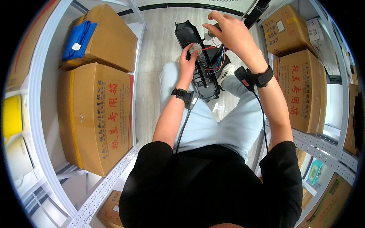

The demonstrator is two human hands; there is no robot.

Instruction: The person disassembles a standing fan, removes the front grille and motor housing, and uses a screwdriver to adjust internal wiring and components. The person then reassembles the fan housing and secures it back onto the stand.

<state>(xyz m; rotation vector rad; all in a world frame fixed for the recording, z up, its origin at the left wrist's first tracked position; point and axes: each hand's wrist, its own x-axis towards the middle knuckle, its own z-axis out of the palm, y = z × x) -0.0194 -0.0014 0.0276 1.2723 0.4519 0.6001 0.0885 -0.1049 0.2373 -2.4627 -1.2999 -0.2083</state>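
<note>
One clear round piece [195, 49] pinched in the left grip [186, 65] over the black housing [208, 90], apparently to keep it steady, with a screwdriver-like tool [208, 35] under the right grip [235, 36], too hidden to tell whether clasped, and slack red wires [208, 48] nearby, perhaps for reach

The right hand [232, 33] partly hides a grey tool [208, 36].
</note>
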